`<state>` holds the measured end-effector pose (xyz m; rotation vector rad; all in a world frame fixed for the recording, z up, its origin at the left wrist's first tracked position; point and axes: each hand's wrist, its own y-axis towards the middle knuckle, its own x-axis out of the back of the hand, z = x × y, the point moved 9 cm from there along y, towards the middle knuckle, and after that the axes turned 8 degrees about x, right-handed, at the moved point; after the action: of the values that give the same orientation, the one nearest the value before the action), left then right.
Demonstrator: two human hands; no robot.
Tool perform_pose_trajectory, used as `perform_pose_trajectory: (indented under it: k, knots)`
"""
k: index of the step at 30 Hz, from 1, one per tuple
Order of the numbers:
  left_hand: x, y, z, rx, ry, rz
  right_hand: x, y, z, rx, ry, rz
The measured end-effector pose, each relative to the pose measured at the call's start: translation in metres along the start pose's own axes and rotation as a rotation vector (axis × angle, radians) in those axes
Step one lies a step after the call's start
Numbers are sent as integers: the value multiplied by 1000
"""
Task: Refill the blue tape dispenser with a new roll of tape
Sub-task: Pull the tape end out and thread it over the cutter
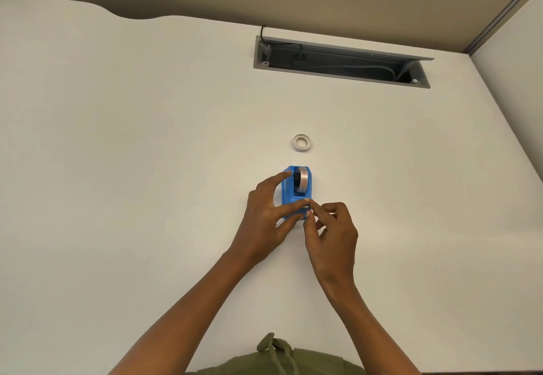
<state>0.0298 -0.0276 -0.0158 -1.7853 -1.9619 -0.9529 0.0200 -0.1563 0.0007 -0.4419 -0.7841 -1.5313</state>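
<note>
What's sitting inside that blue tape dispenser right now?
A roll of tape stands on edge inside the blue tape dispenser, on a dark hub. Both hands' fingers cover the near cutter end, hiding the tape's loose end.

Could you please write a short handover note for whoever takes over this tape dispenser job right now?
Left hand: steadies the blue plastic tape dispenser on the white desk.
Right hand: fingertips pinched at the dispenser's near cutter end, apparently on the tape end.
Done: a roll of tape sits upright in the dispenser.
A flat whitish tape ring lies beyond it, untouched.
Left: fix the tape end at the cutter.
</note>
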Motion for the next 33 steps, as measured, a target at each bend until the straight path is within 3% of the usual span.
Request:
perform_pose_trajectory:
  k: [4,15,20,24,33]
  knots:
    - [-1,-4,-3,-43,91,8,-6,-6,2,44,-38,57]
    - [3,-10,-32,-396,439,-88,-32,-29,4,145,-282,196]
    - [-3,-14,-28,-462,534,-76,-40,-35,3,144,-400,165]
    - [-2,-13,-22,-412,508,-65,-41,-36,4,137,-306,160]
    - [3,-10,3,12,97,-48,-33,-37,5,146,-321,153]
